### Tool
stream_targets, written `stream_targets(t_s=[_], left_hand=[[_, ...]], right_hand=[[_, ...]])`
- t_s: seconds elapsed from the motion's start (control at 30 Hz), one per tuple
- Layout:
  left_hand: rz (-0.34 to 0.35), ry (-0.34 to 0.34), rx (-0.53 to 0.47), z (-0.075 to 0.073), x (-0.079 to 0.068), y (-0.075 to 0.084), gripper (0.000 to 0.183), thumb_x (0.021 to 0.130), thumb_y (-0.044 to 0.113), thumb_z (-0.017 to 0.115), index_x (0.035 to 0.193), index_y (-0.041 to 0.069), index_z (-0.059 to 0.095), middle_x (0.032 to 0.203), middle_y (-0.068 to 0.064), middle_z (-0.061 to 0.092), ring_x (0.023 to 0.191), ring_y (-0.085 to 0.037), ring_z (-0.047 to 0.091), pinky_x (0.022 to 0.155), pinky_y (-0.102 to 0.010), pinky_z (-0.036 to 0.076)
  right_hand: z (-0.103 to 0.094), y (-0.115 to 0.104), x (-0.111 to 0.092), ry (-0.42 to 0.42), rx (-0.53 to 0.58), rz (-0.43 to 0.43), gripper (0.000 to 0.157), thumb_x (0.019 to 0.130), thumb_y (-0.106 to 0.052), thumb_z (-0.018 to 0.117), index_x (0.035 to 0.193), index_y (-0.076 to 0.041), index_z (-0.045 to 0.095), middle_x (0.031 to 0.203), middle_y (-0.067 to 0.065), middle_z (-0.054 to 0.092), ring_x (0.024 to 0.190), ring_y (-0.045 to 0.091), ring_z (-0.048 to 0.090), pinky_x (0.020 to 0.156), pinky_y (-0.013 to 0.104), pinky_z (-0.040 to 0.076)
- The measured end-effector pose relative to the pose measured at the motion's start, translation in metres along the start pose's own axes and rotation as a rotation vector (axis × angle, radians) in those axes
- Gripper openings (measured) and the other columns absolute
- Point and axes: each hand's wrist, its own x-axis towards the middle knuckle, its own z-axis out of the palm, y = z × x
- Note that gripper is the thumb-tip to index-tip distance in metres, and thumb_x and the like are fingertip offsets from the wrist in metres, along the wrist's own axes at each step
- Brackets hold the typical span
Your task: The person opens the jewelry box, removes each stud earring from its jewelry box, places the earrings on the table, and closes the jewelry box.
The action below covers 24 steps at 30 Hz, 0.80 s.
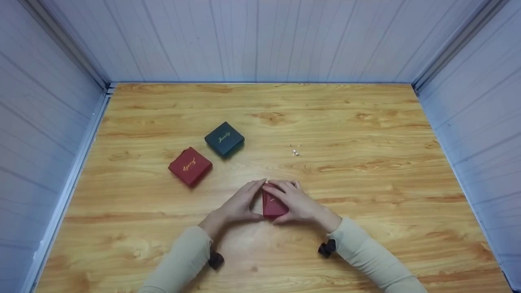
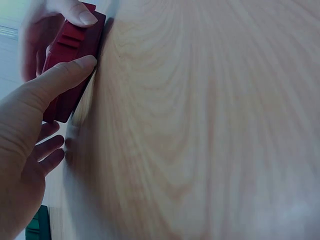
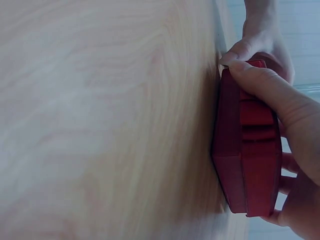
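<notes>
A red jewelry box [image 1: 275, 209] with small gold marking on its lid rests on the table between both hands. My right hand [image 1: 299, 203] grips it from the right, thumb at the near side and fingers over the lid and far side. My left hand [image 1: 240, 203] holds its left corners, thumb at the near one and fingertips at the far one. In the right wrist view the box [image 3: 260, 165] shows its lid fitted over a darker base, with a ridged bow on the side. Both thumbs press that bow side in the left wrist view, where part of the box [image 2: 67, 102] is hidden.
Another red box [image 1: 190, 166] with gold lettering lies to the left, near a dark green box [image 1: 225, 139] lettered "Jewelry". Several tiny pieces, some with white pearl-like heads [image 1: 295, 152], lie beyond the right hand. Pale panel walls [image 1: 260, 40] enclose the wooden table [image 1: 366, 171].
</notes>
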Motion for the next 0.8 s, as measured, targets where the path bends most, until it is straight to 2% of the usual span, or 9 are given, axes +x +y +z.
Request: stream_targets(t_s=[0.27, 0.8], left_hand=[[-0.001, 0.008, 0.001, 0.0024, 0.0017, 0.0012, 0.103, 0.06, 0.036, 0.078, 0.138, 0.0, 0.021, 0.133, -0.012, 0.036, 0.122, -0.023, 0.031, 0.101, -0.038, 0.026], [0.001, 0.027, 0.055, 0.0062, 0.0039, 0.0003, 0.104, 0.057, 0.036, 0.078, 0.137, -0.001, 0.023, 0.13, -0.013, 0.038, 0.12, -0.023, 0.032, 0.1, -0.037, 0.026]], right_hand=[[-0.0004, -0.0013, 0.0001, 0.006, -0.001, -0.01, 0.094, 0.06, -0.048, 0.074, 0.136, -0.01, 0.034, 0.135, 0.012, 0.033, 0.121, 0.023, 0.03, 0.092, 0.043, 0.024], [-0.0004, 0.0005, 0.0004, -0.002, 0.002, -0.003, 0.094, 0.06, -0.047, 0.075, 0.136, -0.011, 0.035, 0.134, 0.012, 0.034, 0.12, 0.023, 0.031, 0.093, 0.043, 0.023]])
